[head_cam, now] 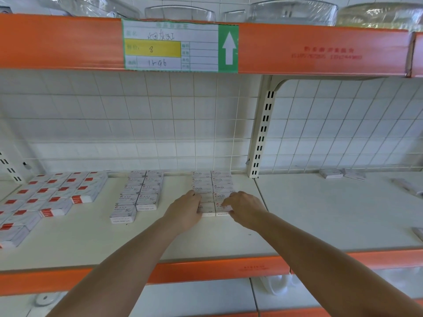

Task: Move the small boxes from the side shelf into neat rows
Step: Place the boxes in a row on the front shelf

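the left hand (185, 208) and right hand (243, 208) flank the near end of the staples rows (211, 187), fingers curled onto the 2 front boxes (209, 209), 1 hand on each outer side. the squeeze from both sides looks meant to close the gap and square the pair against the boxes behind the fingertips. whether either hand truly grips or only presses, i cannot tell. beyond the fingers, 2 columns of staples run back to the tiled wall. left of the left hand lie the paper clip rows (139, 195), and further left the red-label boxes (57, 195). well right of the right hand, on the side shelf (332, 213), loose boxes (343, 173) wait, so the task seems unfinished.
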`<state>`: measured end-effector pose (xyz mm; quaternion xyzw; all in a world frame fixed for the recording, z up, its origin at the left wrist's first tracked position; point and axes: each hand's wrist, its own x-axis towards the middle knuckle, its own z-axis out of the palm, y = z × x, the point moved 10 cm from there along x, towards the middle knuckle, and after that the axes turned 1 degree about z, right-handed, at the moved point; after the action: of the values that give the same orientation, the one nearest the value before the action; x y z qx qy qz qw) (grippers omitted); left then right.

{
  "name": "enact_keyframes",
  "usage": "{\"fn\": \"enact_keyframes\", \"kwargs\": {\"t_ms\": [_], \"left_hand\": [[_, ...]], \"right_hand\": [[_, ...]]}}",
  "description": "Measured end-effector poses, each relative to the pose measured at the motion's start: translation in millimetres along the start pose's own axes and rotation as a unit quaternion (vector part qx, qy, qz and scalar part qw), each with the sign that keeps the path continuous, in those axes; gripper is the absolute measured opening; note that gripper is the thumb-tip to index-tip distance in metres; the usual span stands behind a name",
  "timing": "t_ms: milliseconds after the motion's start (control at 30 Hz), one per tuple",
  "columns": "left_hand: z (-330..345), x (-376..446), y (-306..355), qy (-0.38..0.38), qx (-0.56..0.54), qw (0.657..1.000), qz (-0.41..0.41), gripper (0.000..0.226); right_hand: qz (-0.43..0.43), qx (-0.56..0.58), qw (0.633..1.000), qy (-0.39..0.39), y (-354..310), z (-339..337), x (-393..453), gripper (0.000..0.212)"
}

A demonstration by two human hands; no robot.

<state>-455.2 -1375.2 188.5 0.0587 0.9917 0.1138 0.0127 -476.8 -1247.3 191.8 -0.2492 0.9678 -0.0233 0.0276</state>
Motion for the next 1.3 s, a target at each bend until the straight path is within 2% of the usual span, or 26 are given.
{"fn": "enact_keyframes", "kwargs": {"t_ms": [267,500,633,1300], "left_hand": [[-2,-1,2,0.003,0.003,1.000,-0.007,0.025],[-11,-1,8,0.007,0.075,0.997,-0.010,0.031],[-19,-1,21,0.013,0.077,0.997,0.012,0.036],[-25,10,78,0.028,0.080,0.989,0.124,0.029]], "right_hand": [[0.003,0.004,1.000,0.000,-2,-1,-1,0.041],[0.020,0.003,1.000,0.002,-3,-10,-13,0.045],[0.038,0.004,0.999,0.002,0,-18,-23,0.047],[0.129,0.008,0.991,0.030,32,-31,-56,0.045]]}}
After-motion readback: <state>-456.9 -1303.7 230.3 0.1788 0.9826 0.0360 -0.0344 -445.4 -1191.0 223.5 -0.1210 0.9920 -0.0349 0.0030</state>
